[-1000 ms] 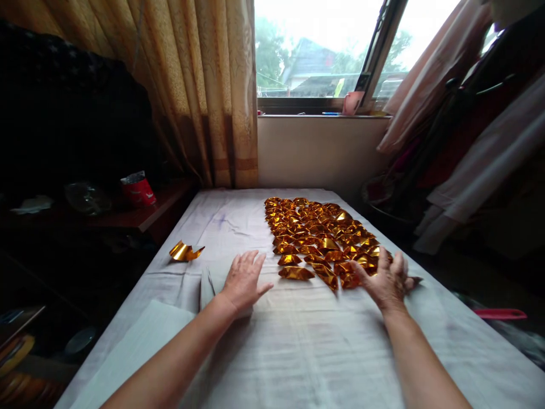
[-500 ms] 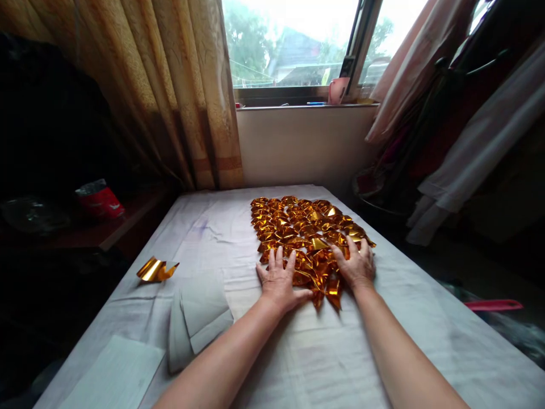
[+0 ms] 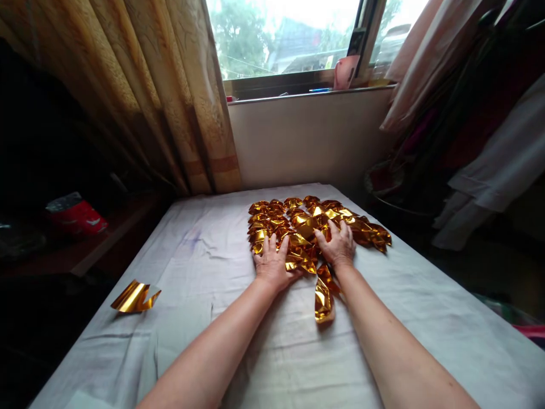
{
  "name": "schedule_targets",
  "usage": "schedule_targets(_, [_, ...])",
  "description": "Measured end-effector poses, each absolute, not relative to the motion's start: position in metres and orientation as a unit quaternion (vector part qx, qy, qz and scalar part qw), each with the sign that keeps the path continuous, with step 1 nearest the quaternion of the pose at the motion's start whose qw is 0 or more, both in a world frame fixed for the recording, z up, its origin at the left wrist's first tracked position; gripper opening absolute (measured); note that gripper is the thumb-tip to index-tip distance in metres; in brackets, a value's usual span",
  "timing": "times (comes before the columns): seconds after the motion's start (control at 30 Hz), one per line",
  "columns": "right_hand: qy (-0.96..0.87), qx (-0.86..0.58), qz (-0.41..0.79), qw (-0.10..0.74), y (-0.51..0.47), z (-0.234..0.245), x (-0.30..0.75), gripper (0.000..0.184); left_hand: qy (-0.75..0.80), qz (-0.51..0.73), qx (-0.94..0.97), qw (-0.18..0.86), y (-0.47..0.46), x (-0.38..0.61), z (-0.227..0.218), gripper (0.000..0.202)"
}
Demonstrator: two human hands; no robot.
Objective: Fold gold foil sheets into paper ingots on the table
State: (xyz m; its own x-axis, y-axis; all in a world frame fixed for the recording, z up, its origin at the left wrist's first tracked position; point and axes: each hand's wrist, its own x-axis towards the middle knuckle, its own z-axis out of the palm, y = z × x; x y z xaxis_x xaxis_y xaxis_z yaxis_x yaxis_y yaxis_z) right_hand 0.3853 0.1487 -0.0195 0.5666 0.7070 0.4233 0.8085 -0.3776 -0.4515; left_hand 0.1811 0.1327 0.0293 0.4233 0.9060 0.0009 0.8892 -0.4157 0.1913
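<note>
Several folded gold foil paper pieces [image 3: 279,218] lie bunched in rows on a white cloth-covered table [image 3: 204,227]. My left hand [image 3: 272,266] rests palm down on the near left edge of the bunch, fingers spread. On its right side, my right hand [image 3: 338,244] presses down on the foil, also with fingers apart. Between my wrists one folded gold foil piece [image 3: 322,301] sticks out toward me, apart from the rows. Off to the left lies a single curled gold foil sheet [image 3: 135,296]. Some foil is hidden under both hands.
A window with a pink cup [image 3: 344,71] on its sill is beyond the table. Yellow curtains [image 3: 170,102] hang on the left. A red packet [image 3: 79,215] sits on a dark side surface. Clothes [image 3: 498,165] hang on the right. Pale paper [image 3: 87,400] shows at the lower left.
Both hands have shifted over the foil, squeezing the pieces closer together; some spread out to the right, and one now sticks out nearer me. The view has tilted slightly.
</note>
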Motion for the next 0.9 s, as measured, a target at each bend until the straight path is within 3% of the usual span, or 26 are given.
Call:
schedule_targets(0.4, [-0.505, -0.789, -0.075, 0.343, 0.226, -0.021, 0.4, 0.061, 0.551, 0.028, 0.832, 0.054, 0.21, 0.196, 0.031, 0.096])
schedule_targets(0.53, [-0.524, -0.784, -0.069, 0.326, 0.225, -0.006, 0.399, 0.063, 0.546, 0.01, 0.833, 0.088, 0.216, 0.193, 0.038, 0.105])
schedule_targets(0.73, [-0.529, -0.765, -0.144, 0.338, 0.169, 0.014, 0.437, 0.05, 0.498, -0.034, 0.852, 0.158, 0.164, 0.177, 0.06, 0.11])
schedule_targets(0.9, [-0.337, -0.857, -0.151, 0.358, 0.132, 0.0, 0.5, 0.056, 0.338, -0.041, 0.918, 0.201, 0.099, 0.181, 0.049, 0.111])
